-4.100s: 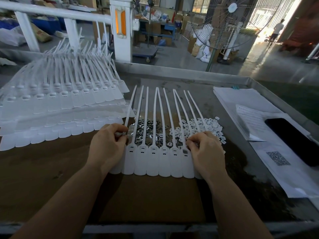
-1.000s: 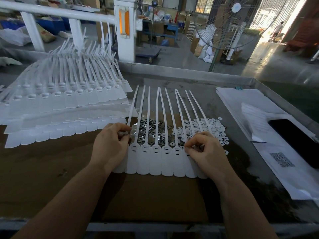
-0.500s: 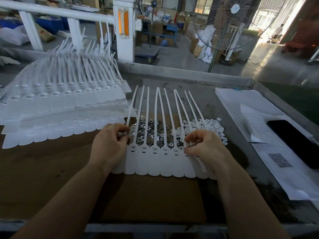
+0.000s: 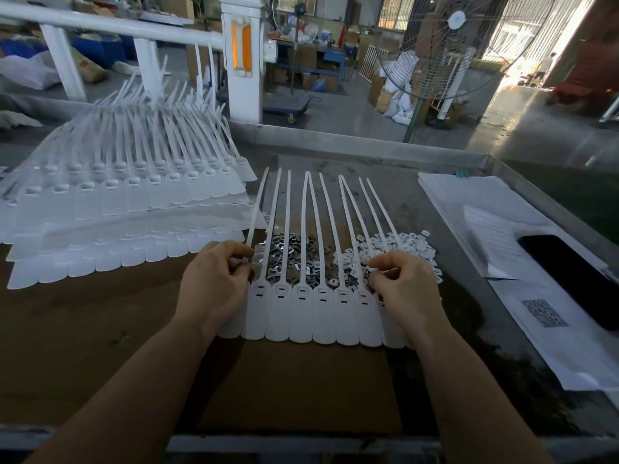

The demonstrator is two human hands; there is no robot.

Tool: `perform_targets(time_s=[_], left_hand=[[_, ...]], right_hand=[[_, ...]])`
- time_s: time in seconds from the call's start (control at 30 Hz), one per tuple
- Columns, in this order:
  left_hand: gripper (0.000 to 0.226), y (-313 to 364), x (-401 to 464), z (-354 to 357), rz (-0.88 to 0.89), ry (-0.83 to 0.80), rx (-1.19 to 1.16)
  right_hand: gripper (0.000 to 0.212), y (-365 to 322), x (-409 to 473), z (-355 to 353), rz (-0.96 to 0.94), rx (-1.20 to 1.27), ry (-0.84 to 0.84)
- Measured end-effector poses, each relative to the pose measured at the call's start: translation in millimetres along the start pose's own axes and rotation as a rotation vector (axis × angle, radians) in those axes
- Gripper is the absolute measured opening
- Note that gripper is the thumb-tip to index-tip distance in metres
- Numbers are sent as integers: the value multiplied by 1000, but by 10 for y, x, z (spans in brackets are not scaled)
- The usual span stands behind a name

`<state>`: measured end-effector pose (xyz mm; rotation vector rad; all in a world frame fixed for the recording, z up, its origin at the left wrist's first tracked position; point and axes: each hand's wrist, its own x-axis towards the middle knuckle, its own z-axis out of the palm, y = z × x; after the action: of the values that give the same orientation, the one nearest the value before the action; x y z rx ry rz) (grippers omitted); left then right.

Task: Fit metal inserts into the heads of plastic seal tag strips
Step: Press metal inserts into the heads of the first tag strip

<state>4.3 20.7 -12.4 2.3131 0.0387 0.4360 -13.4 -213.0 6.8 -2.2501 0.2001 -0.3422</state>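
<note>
Left hand (image 4: 214, 283) pinches the seal tag strip row (image 4: 315, 316) at its 9 o'clock end; right hand (image 4: 407, 289) pinches something small, unidentifiable, at 3 o'clock

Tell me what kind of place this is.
Most likely a small factory assembly bench: a stack of white seal tag strips, a pile of metal inserts on the metal-edged table, and an industrial fan over a concrete floor.

White seal tag strips (image 4: 315, 309); shiny silver metal inserts (image 4: 288, 252) at 12 o'clock; brown cardboard (image 4: 301, 380); black phone (image 4: 576, 279) and a black-and-white QR code (image 4: 544, 313) at 3 o'clock.
</note>
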Motion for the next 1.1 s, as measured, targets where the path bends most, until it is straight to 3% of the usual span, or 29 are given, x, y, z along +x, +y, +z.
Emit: perform_targets(time_s=[0.27,0.43,0.8,1.1], left_hand=[[21,-2,5,9,5,2,7],[21,-1,9,14,3,7,-7],[21,1,-9,-5,0,5,-7],[22,3,-5,1,-5,14,-8]], right_hand=[[22,-26,145,96,-178,-451,90],[20,-61,209,125,-165,-523,54],[4,-57,187,83,-187,-343,123],[9,8,-14,-120,-103,-25,94]])
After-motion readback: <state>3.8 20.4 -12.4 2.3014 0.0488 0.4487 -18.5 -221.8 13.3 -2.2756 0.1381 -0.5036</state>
